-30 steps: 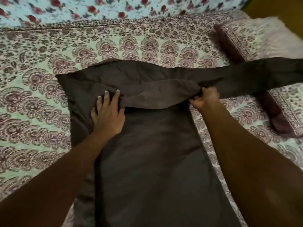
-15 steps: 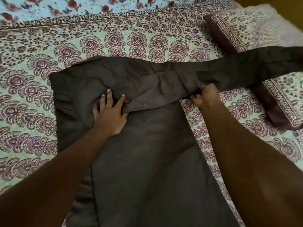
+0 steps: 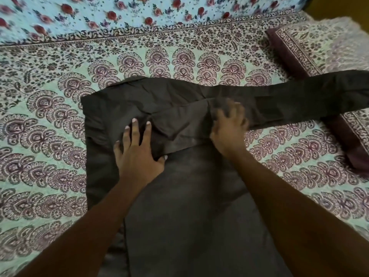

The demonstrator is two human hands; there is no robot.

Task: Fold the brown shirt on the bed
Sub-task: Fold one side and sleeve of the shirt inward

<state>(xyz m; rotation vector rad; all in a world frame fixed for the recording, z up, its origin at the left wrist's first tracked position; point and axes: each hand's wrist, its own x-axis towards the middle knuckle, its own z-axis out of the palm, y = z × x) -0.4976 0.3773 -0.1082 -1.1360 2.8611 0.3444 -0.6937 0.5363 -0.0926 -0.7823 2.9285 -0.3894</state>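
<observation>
The brown shirt lies flat on the patterned bed sheet, its body running toward me. One sleeve is folded across the chest; the other sleeve stretches out to the right over a pillow. My left hand presses flat on the shirt with fingers spread, at the left end of the folded sleeve. My right hand, blurred by motion, rests with fingers spread on the fabric at the right shoulder where the folded sleeve meets the stretched one.
A pillow in matching maroon-bordered print lies at the right, partly under the stretched sleeve. A light blue cloth with red flowers runs along the far side of the bed. Printed sheet shows on both sides of the shirt.
My right hand has let go of the pinched shirt edge and moved up and left onto the fabric, fingers now spread. My left hand stays pressed on the shirt.
</observation>
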